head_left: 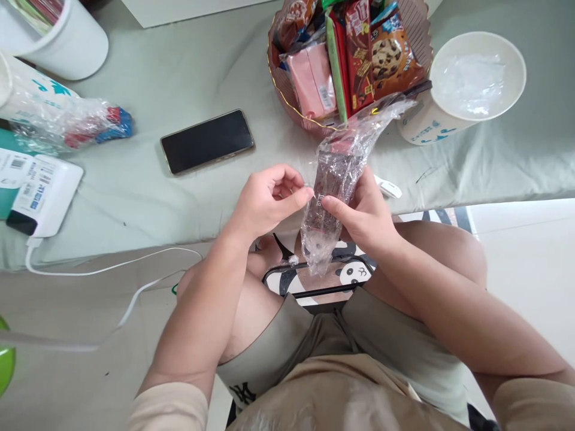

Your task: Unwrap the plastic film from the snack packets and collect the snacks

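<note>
My right hand (371, 215) grips a dark, box-like package in clear plastic wrap (335, 173), its thumb across the front near some small white characters. The package tilts, with loose crinkled film spreading at its upper right and hanging below. At its left edge is my left hand (274, 197), fingers curled and thumb tip against the film. Whether a bit of film lies between those fingers is too small to tell. Just behind the package stands a pink scalloped bowl (281, 90) of wrapped snacks. A small white object (389, 187) lies beside my right hand.
A phone (207, 142) lies on the green cloth (148, 197). At right stands a paper tub (471, 114) with clear plastic inside. On the left are a white bin (85, 45), a film-wrapped cup (45, 90) and a white charger (58, 191) with a trailing cable (90, 273).
</note>
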The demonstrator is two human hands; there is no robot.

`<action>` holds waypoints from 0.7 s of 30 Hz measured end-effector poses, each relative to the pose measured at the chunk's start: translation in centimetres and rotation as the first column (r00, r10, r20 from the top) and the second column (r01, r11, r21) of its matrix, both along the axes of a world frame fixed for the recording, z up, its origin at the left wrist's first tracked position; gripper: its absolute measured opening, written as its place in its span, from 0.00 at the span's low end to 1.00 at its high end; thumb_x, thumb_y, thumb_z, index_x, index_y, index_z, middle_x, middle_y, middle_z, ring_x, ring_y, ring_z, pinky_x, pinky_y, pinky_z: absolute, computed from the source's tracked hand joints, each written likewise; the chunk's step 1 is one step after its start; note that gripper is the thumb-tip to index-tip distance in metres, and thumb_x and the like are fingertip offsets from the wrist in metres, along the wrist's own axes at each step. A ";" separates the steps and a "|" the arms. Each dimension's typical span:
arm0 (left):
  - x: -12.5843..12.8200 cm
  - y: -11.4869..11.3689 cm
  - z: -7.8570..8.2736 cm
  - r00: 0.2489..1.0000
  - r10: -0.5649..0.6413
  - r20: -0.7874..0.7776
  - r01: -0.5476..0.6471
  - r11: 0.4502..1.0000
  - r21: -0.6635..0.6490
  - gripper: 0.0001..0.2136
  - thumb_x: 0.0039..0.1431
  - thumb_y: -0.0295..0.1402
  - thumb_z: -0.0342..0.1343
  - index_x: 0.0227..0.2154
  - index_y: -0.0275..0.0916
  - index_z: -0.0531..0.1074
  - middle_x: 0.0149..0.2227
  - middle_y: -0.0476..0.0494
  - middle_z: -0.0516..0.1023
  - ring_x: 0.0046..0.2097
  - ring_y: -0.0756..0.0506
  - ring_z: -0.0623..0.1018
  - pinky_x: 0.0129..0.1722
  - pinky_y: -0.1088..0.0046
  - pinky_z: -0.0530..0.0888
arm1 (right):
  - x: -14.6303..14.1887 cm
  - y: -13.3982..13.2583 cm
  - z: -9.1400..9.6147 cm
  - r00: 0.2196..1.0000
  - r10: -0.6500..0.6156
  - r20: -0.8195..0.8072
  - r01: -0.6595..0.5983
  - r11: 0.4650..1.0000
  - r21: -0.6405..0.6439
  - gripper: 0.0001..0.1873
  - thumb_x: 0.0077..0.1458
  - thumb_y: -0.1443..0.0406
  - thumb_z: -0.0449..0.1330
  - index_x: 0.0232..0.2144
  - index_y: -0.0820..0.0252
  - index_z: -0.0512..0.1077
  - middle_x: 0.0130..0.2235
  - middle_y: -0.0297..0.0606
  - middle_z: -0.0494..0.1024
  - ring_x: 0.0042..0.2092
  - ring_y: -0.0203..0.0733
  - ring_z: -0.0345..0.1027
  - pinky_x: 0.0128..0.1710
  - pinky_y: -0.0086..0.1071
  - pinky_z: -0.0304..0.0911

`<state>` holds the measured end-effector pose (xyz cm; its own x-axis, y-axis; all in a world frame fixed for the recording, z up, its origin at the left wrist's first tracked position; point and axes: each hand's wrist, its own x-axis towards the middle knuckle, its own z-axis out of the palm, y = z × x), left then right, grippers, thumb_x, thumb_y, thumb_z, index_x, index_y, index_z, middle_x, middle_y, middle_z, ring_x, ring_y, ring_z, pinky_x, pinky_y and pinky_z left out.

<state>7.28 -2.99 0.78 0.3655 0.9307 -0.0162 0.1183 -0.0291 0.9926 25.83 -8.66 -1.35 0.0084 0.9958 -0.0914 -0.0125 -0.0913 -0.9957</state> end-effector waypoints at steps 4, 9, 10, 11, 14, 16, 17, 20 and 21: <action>0.1 -0.4 0.3 0.994 -0.075 0.080 0.073 0.997 0.020 0.08 0.52 0.31 0.68 0.24 0.39 0.74 0.22 0.53 0.71 0.22 0.56 0.67 0.21 0.79 0.66 | 0.0 0.0 0.1 0.999 0.020 -0.037 -0.020 1.000 0.008 0.28 0.56 0.51 0.70 0.52 0.49 0.63 0.53 0.40 0.76 0.55 0.50 0.73 0.60 0.49 0.72; -0.2 -0.8 0.4 0.967 -0.155 0.201 0.162 0.987 -0.019 0.16 0.57 0.48 0.69 0.29 0.40 0.79 0.25 0.49 0.76 0.21 0.54 0.68 0.19 0.76 0.66 | -0.3 0.1 0.1 0.969 0.003 -0.246 -0.021 0.997 -0.071 0.24 0.57 0.53 0.69 0.51 0.47 0.64 0.50 0.36 0.78 0.55 0.49 0.75 0.61 0.52 0.73; -0.2 -0.8 0.1 0.964 -0.138 0.229 0.145 0.989 -0.013 0.17 0.60 0.51 0.67 0.32 0.41 0.80 0.26 0.48 0.77 0.21 0.53 0.69 0.19 0.75 0.67 | -0.3 0.1 0.1 0.953 -0.003 -0.304 -0.028 0.995 -0.096 0.22 0.58 0.55 0.68 0.50 0.47 0.64 0.49 0.35 0.79 0.55 0.49 0.75 0.61 0.52 0.74; -0.2 -0.7 -0.2 0.963 -0.093 0.252 0.096 0.995 -0.002 0.18 0.61 0.53 0.64 0.34 0.41 0.80 0.27 0.48 0.77 0.22 0.53 0.70 0.20 0.75 0.68 | -0.3 0.1 0.1 0.934 -0.005 -0.356 -0.039 0.992 -0.117 0.20 0.58 0.56 0.67 0.49 0.47 0.64 0.49 0.35 0.79 0.55 0.49 0.76 0.60 0.53 0.74; 0.0 -0.4 -1.0 0.970 0.049 0.236 -0.056 0.998 0.021 0.19 0.57 0.52 0.69 0.41 0.43 0.79 0.36 0.47 0.79 0.30 0.51 0.76 0.27 0.76 0.73 | -0.4 0.1 0.3 0.896 0.011 -0.444 -0.076 0.989 -0.129 0.18 0.57 0.59 0.66 0.46 0.48 0.64 0.49 0.34 0.80 0.55 0.50 0.77 0.56 0.53 0.76; 0.3 -0.4 -1.4 0.988 -0.012 0.154 0.012 1.000 0.002 0.24 0.52 0.50 0.72 0.47 0.43 0.77 0.45 0.44 0.80 0.40 0.48 0.80 0.34 0.74 0.77 | -0.5 0.1 0.4 0.894 0.037 -0.447 -0.091 0.991 -0.100 0.18 0.57 0.59 0.66 0.47 0.47 0.64 0.49 0.34 0.80 0.54 0.49 0.77 0.54 0.52 0.77; 0.4 -0.5 -1.4 0.991 -0.076 0.107 0.078 0.997 -0.013 0.26 0.51 0.49 0.73 0.50 0.43 0.75 0.48 0.43 0.80 0.43 0.45 0.81 0.38 0.72 0.79 | -0.5 0.1 0.3 0.900 0.057 -0.432 -0.101 0.992 -0.081 0.19 0.57 0.57 0.66 0.48 0.47 0.64 0.49 0.34 0.80 0.54 0.49 0.77 0.54 0.51 0.77; 0.8 -0.9 -1.5 0.986 -0.168 -0.012 0.168 0.986 -0.024 0.26 0.53 0.47 0.71 0.51 0.42 0.72 0.46 0.43 0.81 0.45 0.42 0.82 0.43 0.67 0.79 | -0.4 0.2 -0.2 0.943 0.122 -0.310 -0.132 0.991 -0.013 0.21 0.59 0.51 0.65 0.50 0.47 0.66 0.47 0.37 0.79 0.49 0.47 0.76 0.52 0.47 0.77; 0.9 -0.9 -1.5 0.986 -0.160 -0.038 0.159 0.987 -0.017 0.25 0.54 0.47 0.71 0.50 0.42 0.72 0.45 0.44 0.81 0.44 0.41 0.81 0.43 0.65 0.79 | -0.3 0.2 -0.4 0.958 0.132 -0.254 -0.135 0.991 0.007 0.22 0.60 0.49 0.65 0.51 0.47 0.67 0.45 0.37 0.78 0.47 0.47 0.76 0.50 0.46 0.77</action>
<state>8.18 -3.91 -0.73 0.5080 0.8602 -0.0458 0.1518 -0.0370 0.9877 25.50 -8.48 -1.79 -0.1493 0.9852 -0.0841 -0.2515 -0.1200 -0.9604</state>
